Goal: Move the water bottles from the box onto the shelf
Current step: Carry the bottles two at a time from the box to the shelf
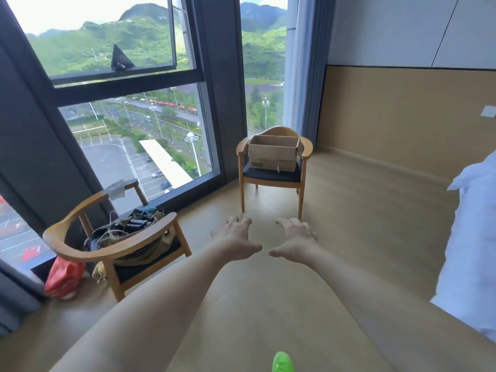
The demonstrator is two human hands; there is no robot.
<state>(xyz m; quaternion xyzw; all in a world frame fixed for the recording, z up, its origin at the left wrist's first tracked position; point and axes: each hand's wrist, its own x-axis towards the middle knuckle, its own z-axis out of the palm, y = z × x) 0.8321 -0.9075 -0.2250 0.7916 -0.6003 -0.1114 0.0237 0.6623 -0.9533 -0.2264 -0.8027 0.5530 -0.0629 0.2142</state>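
An open-topped cardboard box (273, 154) is shown resting on the dark seat of a wooden armchair (273, 175) near the window, its long axis running left to right and its opening directed upward; the contents cannot be made out. The left hand (236, 238) and right hand (294, 240) are extended side by side toward it, well short of it, each grip empty with fingers spread and loosely bent. A second armchair (112, 248) bearing bags is seen at left.
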